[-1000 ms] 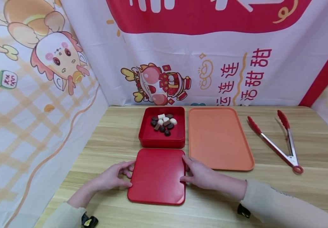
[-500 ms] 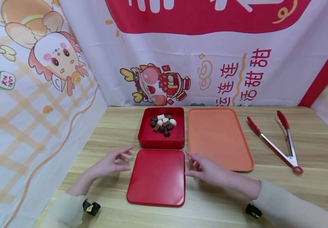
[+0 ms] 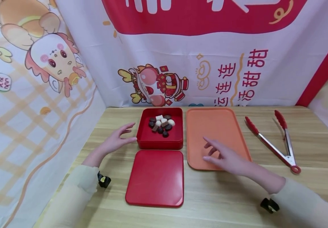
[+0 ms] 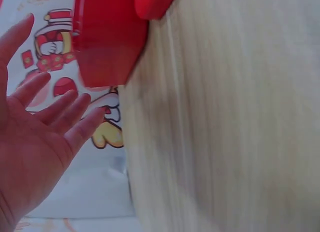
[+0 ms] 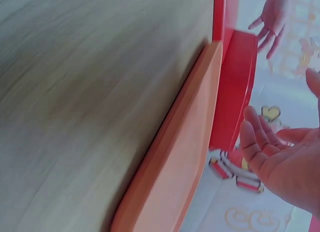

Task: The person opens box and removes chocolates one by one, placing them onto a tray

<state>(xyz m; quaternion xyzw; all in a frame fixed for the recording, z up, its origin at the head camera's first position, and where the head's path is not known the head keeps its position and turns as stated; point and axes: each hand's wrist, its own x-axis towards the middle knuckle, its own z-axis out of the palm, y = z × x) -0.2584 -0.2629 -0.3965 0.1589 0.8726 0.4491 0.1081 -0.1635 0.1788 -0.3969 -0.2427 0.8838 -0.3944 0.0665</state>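
At the back of the table a red square box [image 3: 159, 144] holds several dark, brown and white chocolate-like pieces [image 3: 161, 124]. My left hand [image 3: 114, 141] is at the box's left side, fingers loosely spread and holding nothing; the left wrist view shows the palm [image 4: 32, 152] beside the red wall. Over the front part of an orange tray [image 3: 209, 126] hovers my right hand [image 3: 227, 158], its fingers loosely bent around nothing. A flat red lid [image 3: 155, 179] lies in front of the box, untouched by either hand.
Red-tipped metal tongs [image 3: 280, 145] lie spread on the right of the wooden table [image 3: 209, 202]. A printed cloth [image 3: 158, 47] hangs behind the table, and another patterned cloth [image 3: 38, 126] covers the left side.
Both hands have let go of the red lid's sides. The left hand has moved forward to the box; the right hand has moved right, over the tray. The lid stays in place.
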